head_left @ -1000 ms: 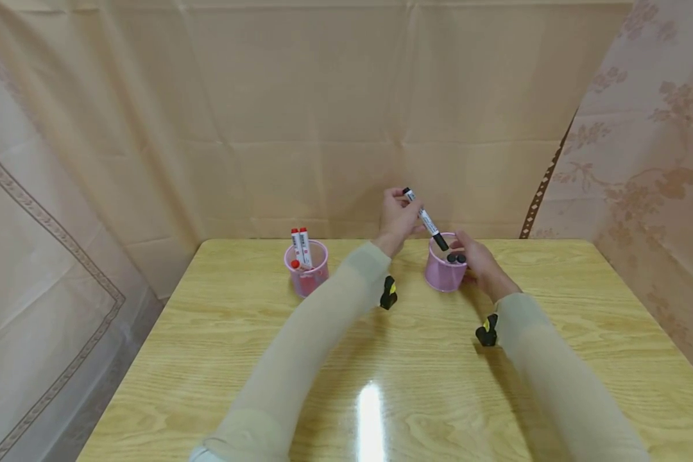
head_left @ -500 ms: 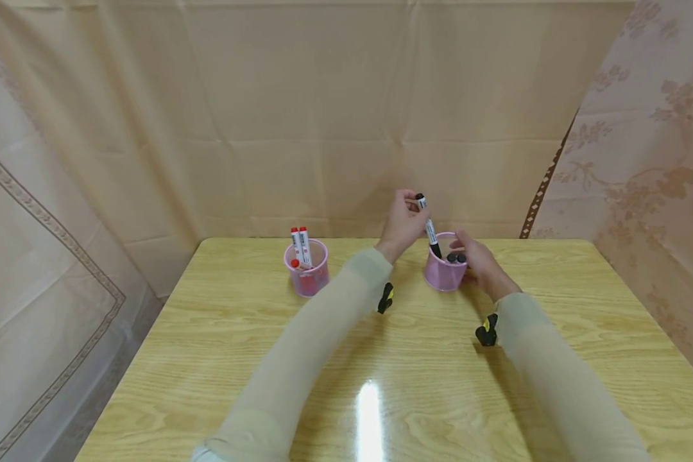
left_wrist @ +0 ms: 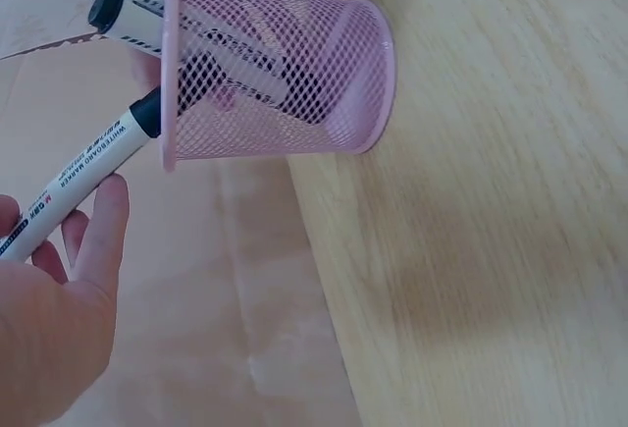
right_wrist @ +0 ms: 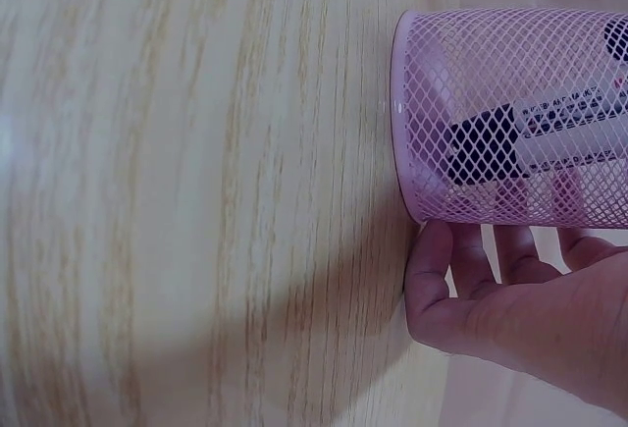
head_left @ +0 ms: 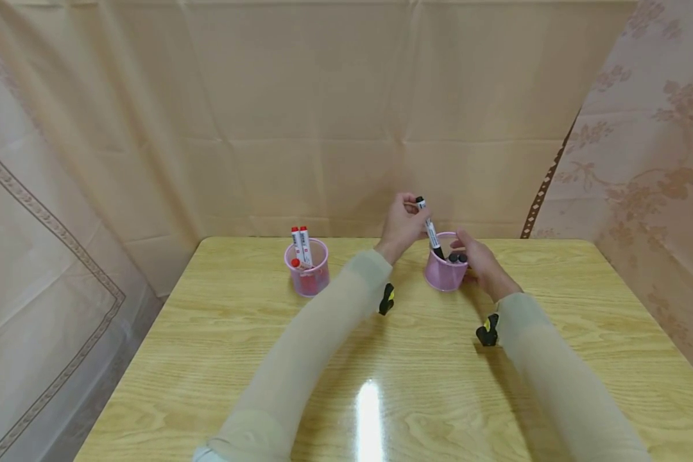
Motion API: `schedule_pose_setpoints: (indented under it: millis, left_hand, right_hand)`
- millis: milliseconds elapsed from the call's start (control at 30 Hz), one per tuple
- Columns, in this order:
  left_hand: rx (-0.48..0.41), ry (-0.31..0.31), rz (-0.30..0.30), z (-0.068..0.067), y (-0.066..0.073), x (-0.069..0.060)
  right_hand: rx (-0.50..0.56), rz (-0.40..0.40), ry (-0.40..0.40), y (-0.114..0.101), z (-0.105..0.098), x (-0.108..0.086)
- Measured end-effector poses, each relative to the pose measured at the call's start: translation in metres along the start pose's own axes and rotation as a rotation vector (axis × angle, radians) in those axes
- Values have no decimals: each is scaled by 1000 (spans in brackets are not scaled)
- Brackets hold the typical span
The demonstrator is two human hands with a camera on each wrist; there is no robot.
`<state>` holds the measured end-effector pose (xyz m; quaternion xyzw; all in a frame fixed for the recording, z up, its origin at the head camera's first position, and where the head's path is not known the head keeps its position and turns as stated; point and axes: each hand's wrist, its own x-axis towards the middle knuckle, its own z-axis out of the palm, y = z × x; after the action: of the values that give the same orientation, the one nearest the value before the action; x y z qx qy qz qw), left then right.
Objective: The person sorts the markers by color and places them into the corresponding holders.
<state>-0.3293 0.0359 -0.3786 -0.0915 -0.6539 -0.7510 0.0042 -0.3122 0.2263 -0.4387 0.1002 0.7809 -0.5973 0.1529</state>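
My left hand (head_left: 403,224) pinches a white whiteboard marker (head_left: 429,226) with black ends. The marker is tilted, its black lower end just inside the mouth of a pink mesh pen holder (head_left: 444,276). In the left wrist view, the same marker (left_wrist: 74,186) crosses the rim of the holder (left_wrist: 285,74). Two more black-ended markers (left_wrist: 137,10) lean inside it. My right hand (head_left: 485,266) holds the holder's right side; in the right wrist view, the curled fingers (right_wrist: 432,260) touch the mesh near its base.
A second pink mesh pen holder (head_left: 317,282) stands to the left with several red-capped markers (head_left: 301,247). Both holders are on a wood-grain table (head_left: 416,366). A beige curtain (head_left: 300,128) hangs behind the table's far edge.
My left hand has moved slightly right and down, bringing the marker's lower end into the holder's mouth and tipping the marker more upright. My right hand and the holder have stayed put.
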Motion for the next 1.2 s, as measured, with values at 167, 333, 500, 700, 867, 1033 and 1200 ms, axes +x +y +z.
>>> schedule_pose_setpoints:
  millis: [167,333,500,700,867,1033,1200]
  left_hand:
    - [-9,-21,8,0,-6,-2]
    - [-5,-36,23,0,-13,-4]
    - [65,-87,47,0,-18,-8]
    - [175,-93,116,-1,-21,-9]
    - [212,-103,128,-2,-21,-10]
    - [212,-123,162,-3,-22,-10]
    - [196,-144,167,-4,-24,-11]
  right_hand:
    - [2,3,-3,-1,0,0]
    - [-3,-1,-1,-1,-1,-1]
    - [10,-2,0,-1,1,-1]
    - [15,-10,-2,-1,1,-2]
    - [3,-9,-3,-1,0,-2]
    - [8,-1,-4,-1,0,-3]
    - [12,2,0,-2,1,-3]
